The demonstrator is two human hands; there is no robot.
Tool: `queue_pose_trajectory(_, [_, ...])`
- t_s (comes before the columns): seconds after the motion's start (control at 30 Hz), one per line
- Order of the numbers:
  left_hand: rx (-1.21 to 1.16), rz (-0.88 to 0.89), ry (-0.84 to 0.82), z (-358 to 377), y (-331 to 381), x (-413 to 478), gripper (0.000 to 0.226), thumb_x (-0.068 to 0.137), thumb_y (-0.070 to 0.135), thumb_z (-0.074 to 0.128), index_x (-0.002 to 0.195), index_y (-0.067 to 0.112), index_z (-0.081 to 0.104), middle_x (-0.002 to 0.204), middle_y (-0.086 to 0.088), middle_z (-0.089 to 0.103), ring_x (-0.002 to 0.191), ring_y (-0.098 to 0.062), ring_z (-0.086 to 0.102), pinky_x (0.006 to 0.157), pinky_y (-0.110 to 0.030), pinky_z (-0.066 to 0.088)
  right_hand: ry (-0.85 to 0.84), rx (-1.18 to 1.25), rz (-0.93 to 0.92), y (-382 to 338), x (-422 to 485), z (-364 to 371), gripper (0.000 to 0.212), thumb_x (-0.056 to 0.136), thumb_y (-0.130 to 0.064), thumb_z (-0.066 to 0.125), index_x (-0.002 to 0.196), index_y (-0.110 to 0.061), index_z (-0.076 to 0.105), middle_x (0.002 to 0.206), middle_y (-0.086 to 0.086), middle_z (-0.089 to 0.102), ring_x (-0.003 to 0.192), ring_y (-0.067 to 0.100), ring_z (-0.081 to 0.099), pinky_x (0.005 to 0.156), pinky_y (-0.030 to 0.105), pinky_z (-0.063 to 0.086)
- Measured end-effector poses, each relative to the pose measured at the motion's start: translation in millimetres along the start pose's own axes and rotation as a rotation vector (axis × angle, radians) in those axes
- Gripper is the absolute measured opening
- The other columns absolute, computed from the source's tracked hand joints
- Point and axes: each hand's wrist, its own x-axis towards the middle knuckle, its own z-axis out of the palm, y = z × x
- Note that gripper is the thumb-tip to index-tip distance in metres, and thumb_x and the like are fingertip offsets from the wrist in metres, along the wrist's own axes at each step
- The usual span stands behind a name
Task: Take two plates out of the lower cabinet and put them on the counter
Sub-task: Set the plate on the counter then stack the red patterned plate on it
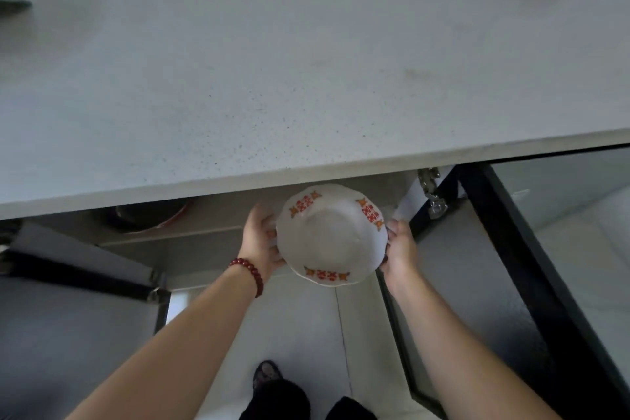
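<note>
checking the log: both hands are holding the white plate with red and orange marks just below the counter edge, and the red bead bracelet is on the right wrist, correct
Not quite: the red bead bracelet is on the left wrist, not the right, as the head view shows. The rest stands: the left hand and right hand hold the white plate with red and orange marks just below the edge of the pale speckled counter.

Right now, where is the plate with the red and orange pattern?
In the head view, the plate is held between the left hand and right hand, just below the counter's front edge, before the open cabinet.
</note>
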Motion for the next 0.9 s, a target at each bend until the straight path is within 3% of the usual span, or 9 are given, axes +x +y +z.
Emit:
queue_pose_trajectory(0.1, [-0.024, -0.041, 0.045, -3.8, 2.1, -48.0, 0.069, 0.081, 0.066, 0.037, 0.132, 0.02, 0.045, 0.142, -0.013, 0.044, 0.115, -0.033, 0.05, 0.1, -0.053, 0.039, -0.02, -0.005, 0.054, -13.7, -40.3, -11.4, 0.037, 0.096, -0.044, 0.03, 0.117, -0.024, 0.052, 0.082, -0.013, 0.06, 0.086, 0.012, 0.055, 0.094, 0.04, 0.041])
queue_pose_trajectory(0.27, [-0.064, -0.056, 0.104, -4.1, 6.3, -127.9, 0.067, 0.082, 0.065, 0.036, 0.134, 0.023, 0.045, 0.141, -0.008, 0.046, 0.104, -0.027, 0.052, 0.088, -0.046, 0.042, -0.065, -0.033, 0.069, -35.6, -105.2, -27.9, 0.048, 0.095, -0.048, 0.027, 0.135, -0.026, 0.042, 0.085, -0.016, 0.058, 0.081, 0.005, 0.054, 0.087, 0.034, 0.039])
queue_pose_trajectory(0.33, [-0.077, -0.065, 0.111, -4.0, 10.3, -155.3, 0.067, 0.084, 0.064, 0.034, 0.135, 0.022, 0.044, 0.144, -0.008, 0.043, 0.105, -0.027, 0.049, 0.086, -0.046, 0.041, -0.067, -0.051, 0.048, -45.5, -129.2, -32.9, 0.042, 0.095, -0.049, 0.027, 0.128, -0.032, 0.045, 0.082, -0.019, 0.059, 0.079, 0.004, 0.054, 0.081, 0.033, 0.041])
queue_pose_trajectory(0.47, [-0.093, -0.064, 0.1, -3.9, 24.2, -208.1, 0.065, 0.085, 0.062, 0.033, 0.136, 0.022, 0.043, 0.146, -0.007, 0.04, 0.113, -0.028, 0.047, 0.087, -0.047, 0.04, -0.07, -0.102, 0.004, -67.6, -177.8, -39.0, 0.03, 0.095, -0.049, 0.025, 0.089, -0.039, 0.053, 0.058, -0.024, 0.065, 0.062, -0.001, 0.06, 0.054, 0.02, 0.047])
queue_pose_trajectory(0.57, [-0.078, -0.04, 0.071, -4.4, 37.1, -242.5, 0.064, 0.086, 0.061, 0.034, 0.137, 0.022, 0.041, 0.144, -0.007, 0.043, 0.121, -0.03, 0.046, 0.09, -0.049, 0.039, -0.087, -0.081, -0.026, -79.3, -211.7, -42.1, 0.032, 0.095, -0.048, 0.024, 0.084, -0.038, 0.053, 0.054, -0.023, 0.065, 0.052, -0.003, 0.063, 0.04, 0.016, 0.047])
queue_pose_trajectory(0.63, [-0.074, -0.013, 0.073, -5.4, 45.4, -266.4, 0.062, 0.086, 0.06, 0.036, 0.134, 0.023, 0.046, 0.14, -0.006, 0.047, 0.118, -0.029, 0.049, 0.091, -0.048, 0.041, -0.092, -0.038, -0.03, -83.5, -232.0, -45.5, 0.034, 0.095, -0.047, 0.025, 0.108, -0.035, 0.055, 0.065, -0.018, 0.068, 0.062, 0.005, 0.066, 0.051, 0.022, 0.051])
queue_pose_trajectory(0.7, [-0.077, 0.006, 0.067, -4.7, 52.8, -286.3, 0.06, 0.085, 0.06, 0.038, 0.131, 0.023, 0.048, 0.135, -0.005, 0.051, 0.115, -0.029, 0.052, 0.095, -0.05, 0.042, -0.093, -0.033, -0.057, -89.2, -249.1, -50.2, 0.047, 0.095, -0.047, 0.027, 0.138, -0.03, 0.037, 0.086, -0.016, 0.062, 0.076, 0.007, 0.059, 0.065, 0.029, 0.047])
queue_pose_trajectory(0.77, [-0.083, 0.014, 0.034, 0.0, 59.5, -308.0, 0.059, 0.085, 0.059, 0.039, 0.13, 0.022, 0.049, 0.131, -0.005, 0.053, 0.11, -0.029, 0.054, 0.088, -0.05, 0.046, -0.099, -0.003, -0.086, -96.8, -268.6, -58.1, 0.05, 0.096, -0.047, 0.027, 0.142, -0.029, 0.032, 0.101, -0.012, 0.06, 0.083, 0.006, 0.056, 0.064, 0.03, 0.044])
queue_pose_trajectory(0.9, [-0.06, 0.049, -0.021, 20.7, 67.8, -344.7, 0.056, 0.087, 0.056, 0.038, 0.129, 0.021, 0.05, 0.129, -0.007, 0.055, 0.106, -0.03, 0.056, 0.069, -0.043, 0.047, -0.071, 0.1, -0.121, -118.1, -303.9, -80.3, 0.05, 0.096, -0.047, 0.027, 0.14, -0.024, 0.035, 0.132, -0.001, 0.054, 0.097, 0.017, 0.054, 0.084, 0.037, 0.041])
